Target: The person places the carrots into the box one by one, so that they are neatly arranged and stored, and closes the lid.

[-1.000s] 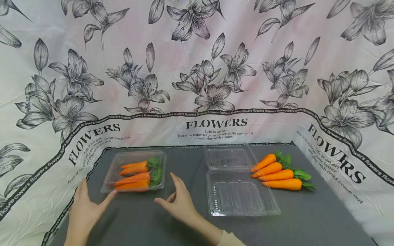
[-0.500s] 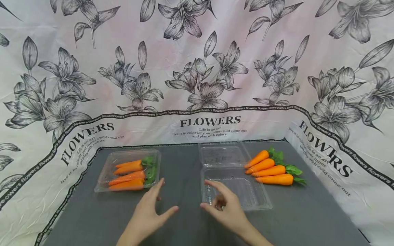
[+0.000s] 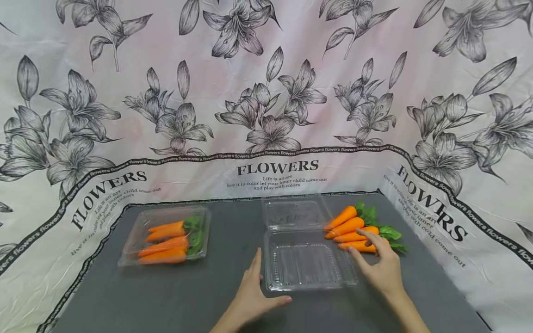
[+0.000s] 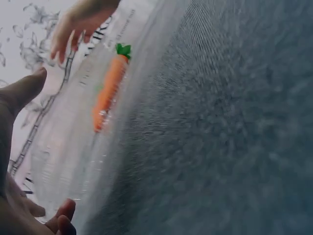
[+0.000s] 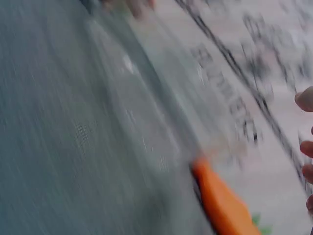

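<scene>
The right hand (image 3: 382,267) hangs over the lower end of a fan of loose carrots (image 3: 349,226) at right of the frame, its thumb and forefinger apart; in the blurred right wrist view its fingertips stand clear of the carrot shown there, so it seems to pinch nothing. The left hand (image 3: 251,296), at lower centre, has its fingers straight and its thumb spread wide, just beside the near left corner of an open clear container (image 3: 308,263); whether a fingertip touches the wall cannot be told. That container stands right of centre on the grey bench (image 3: 233,226), its lid (image 3: 293,213) folded back behind it, and the carrot tips point toward its right edge, with the leafy tops (image 3: 389,232) turned to the right. A closed container (image 3: 132,243) with packed carrots (image 3: 166,243) sits at left of the frame, well apart from both hands. The four loose carrots lie packed side by side, so a pinch at the lowest one could nudge its neighbours or catch two at once. Being tapered and apparently smooth, a carrot held near its tip might swing or slip. The empty container looks light: a knock from a carrot or the right wrist could slide it unless the left hand braces it, and the raised lid could tip forward.
</scene>
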Demonstrator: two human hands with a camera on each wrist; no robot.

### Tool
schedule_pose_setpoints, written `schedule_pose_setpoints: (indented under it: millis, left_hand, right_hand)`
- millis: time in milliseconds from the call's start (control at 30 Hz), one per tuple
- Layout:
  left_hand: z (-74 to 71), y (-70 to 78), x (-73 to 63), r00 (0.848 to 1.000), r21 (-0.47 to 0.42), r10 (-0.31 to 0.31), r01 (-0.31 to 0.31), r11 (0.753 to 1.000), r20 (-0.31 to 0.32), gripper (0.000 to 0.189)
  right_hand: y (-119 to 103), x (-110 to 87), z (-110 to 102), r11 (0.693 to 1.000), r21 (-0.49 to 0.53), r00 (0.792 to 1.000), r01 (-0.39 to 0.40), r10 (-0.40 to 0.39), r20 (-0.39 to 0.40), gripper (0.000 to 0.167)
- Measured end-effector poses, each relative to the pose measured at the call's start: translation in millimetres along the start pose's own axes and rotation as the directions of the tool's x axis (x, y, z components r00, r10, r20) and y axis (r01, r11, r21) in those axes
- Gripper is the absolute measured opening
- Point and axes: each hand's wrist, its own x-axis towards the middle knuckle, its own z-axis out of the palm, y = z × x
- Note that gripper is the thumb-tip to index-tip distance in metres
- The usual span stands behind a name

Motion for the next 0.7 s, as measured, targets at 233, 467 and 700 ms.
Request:
schedule_pose_setpoints:
  millis: [233,467,700]
  left_hand:
    - [11.4,-13.2,11.2,1.0,0.006,0.003,-0.003,1.0,-0.022,0.134]
    - [15.7,-17.7,20.7,0.996,-0.004,0.057,-0.057,0.998,-0.065,0.129]
    - [16.0,-24.0,20.4,0.993,-0.026,0.095,-0.097,0.995,-0.065,0.121]
  right_hand:
    - [69.3,-2.8,-30.1,0.963,-0.115,0.968,-0.242,0.231,-0.1,0.042]
    - [103.9,-10.8,-49.9,0.911,-0.206,0.934,-0.357,0.354,-0.049,0.055]
    - [110.3,-17.0,-46.7,0.899,-0.229,0.909,-0.373,0.403,0.103,0.062]
